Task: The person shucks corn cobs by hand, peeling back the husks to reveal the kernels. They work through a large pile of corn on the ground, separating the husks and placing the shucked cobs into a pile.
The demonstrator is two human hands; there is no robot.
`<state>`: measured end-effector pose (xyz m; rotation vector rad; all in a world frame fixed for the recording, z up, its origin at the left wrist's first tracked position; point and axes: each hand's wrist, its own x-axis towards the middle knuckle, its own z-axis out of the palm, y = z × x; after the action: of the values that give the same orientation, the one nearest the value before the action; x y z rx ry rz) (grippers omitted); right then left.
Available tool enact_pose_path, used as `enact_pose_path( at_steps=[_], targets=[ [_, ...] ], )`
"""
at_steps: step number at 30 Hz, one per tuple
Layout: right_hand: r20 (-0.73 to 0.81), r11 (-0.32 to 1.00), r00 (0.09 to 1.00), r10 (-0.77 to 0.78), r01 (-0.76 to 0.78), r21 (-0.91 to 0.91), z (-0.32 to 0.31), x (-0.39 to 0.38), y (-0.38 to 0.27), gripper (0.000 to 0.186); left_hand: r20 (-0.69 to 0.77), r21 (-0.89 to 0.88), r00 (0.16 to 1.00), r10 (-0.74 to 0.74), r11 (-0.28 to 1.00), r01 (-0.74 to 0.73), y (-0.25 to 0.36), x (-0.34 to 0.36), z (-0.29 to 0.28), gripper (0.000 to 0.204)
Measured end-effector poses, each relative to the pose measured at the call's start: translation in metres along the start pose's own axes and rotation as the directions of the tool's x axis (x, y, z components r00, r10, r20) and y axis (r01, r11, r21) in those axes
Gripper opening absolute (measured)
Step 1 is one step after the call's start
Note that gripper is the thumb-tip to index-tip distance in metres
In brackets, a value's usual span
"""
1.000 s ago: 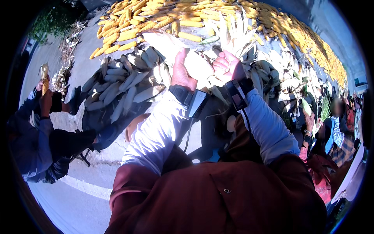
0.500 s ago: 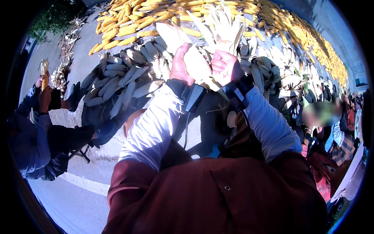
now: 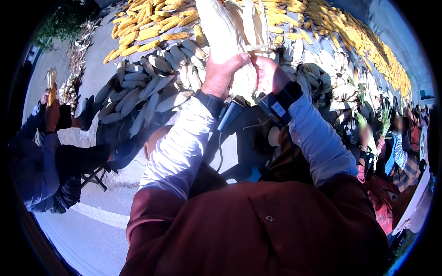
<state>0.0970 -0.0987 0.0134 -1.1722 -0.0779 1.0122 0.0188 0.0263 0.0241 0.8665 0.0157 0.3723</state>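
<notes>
I hold a large ear of corn in pale, dry husk (image 3: 221, 27) upright between my hands. My left hand (image 3: 219, 74) is closed around its lower left side, thumb across the husk. My right hand (image 3: 270, 73) has its fingers curled on the lower right of the same ear. Loose husk leaves rise beside it at the top. A strapped device sits on each wrist. Just beyond my hands lies a heap of unhusked pale ears (image 3: 149, 78).
Peeled yellow cobs (image 3: 147, 32) cover the concrete (image 3: 96, 55) ahead and to the right. At left, a seated co-worker (image 3: 32, 165) holds a partly peeled cob (image 3: 50, 85). More people (image 3: 398, 152) work at right among husks and green leaves. My knees are below my hands.
The ear has swung more upright and reaches higher in view. My hands have moved slightly nearer each other around its base, my left hand shifting right.
</notes>
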Motion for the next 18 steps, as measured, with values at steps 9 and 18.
enact_pose_path(
  at_steps=[9, 18],
  targets=[
    [0.242, 0.931, 0.948, -0.205, 0.265, -0.249, -0.033, 0.003, 0.007, 0.024, 0.038, 0.059, 0.991, -0.125, 0.991, 0.123, 0.003, -0.011, -0.005, 0.050],
    [0.026, 0.987, 0.993, -0.119, 0.121, -0.107, -0.001, 0.010, 0.013, 0.031, -0.087, -0.331, 0.891, -0.445, 0.857, 0.395, -0.021, 0.012, -0.058, 0.034]
  ],
)
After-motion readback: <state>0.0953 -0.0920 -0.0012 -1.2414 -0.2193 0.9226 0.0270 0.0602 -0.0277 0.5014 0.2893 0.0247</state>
